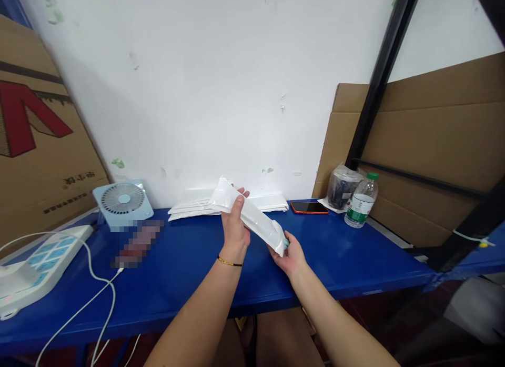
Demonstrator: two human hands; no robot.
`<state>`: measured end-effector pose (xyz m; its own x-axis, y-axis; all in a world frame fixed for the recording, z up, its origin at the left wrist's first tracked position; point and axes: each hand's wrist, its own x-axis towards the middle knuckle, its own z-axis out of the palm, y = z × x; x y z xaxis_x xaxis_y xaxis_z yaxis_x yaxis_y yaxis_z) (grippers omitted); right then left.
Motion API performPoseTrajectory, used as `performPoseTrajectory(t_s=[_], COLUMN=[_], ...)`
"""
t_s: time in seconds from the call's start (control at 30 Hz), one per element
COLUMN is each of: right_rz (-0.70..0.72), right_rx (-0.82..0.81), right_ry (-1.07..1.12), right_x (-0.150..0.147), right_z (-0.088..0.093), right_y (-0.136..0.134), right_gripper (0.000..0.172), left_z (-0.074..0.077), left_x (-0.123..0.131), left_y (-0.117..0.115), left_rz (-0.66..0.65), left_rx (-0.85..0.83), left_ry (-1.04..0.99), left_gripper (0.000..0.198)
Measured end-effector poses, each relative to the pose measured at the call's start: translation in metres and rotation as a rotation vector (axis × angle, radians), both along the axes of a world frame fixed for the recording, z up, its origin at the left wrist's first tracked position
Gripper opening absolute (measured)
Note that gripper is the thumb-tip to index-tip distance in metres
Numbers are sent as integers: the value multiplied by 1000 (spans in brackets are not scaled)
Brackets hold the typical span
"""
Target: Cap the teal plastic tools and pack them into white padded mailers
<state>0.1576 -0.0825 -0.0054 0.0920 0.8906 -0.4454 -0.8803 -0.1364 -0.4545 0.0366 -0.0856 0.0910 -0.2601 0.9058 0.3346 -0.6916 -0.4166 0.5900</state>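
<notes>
A long white plastic packet (256,219) is held slanting above the blue table, its left end higher than its right. My left hand (235,225) grips it near the upper end, the thumb lying across its face. At the lower end my right hand (289,254) is closed around the packet's edge. Something small and teal shows by the right fingers; I cannot make out what it is. Behind the packet, flat white packets (189,204) lie in a stack against the wall.
A light blue fan (123,198), a power strip (51,269) and white cables (89,256) occupy the left side of the blue table (189,261). At the right are a phone (310,207), a wrapped dark roll (340,188) and a water bottle (361,204). Cardboard (442,130) borders the right.
</notes>
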Motion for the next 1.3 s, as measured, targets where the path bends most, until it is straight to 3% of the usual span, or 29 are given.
performPoseTrajectory(t_s=[0.2,0.53,0.73,1.0,1.13,1.2,1.23,1.3], right_rz=[-6,-179,-147,4,-84,-133,-92,120], right_rx=[111,131,201,206,245,344,393,455], right_ry=[-822,-1452,-1780,-2095,-2009,-1728,-1525,-1101], right_x=[8,72,62,47,47,40,34,19], right_z=[-9,-14,-21,-25,-12,1,8,20], right_y=[19,42,45,44,40,34,31,25], right_gripper=[28,42,41,35,32,32,35,42], left_z=[-9,-31,-17,20,27,23,20,11], left_x=[-15,-60,-59,-60,-72,-74,-74,-71], left_y=[15,32,28,25,31,33,33,34], left_rz=[59,227,231,187,181,159,153,147], left_rx=[-61,-67,80,280,280,246,224,176], left_ry=[-107,-48,143,277,209,139,104,47], left_gripper=[46,48,49,51,50,48,48,46])
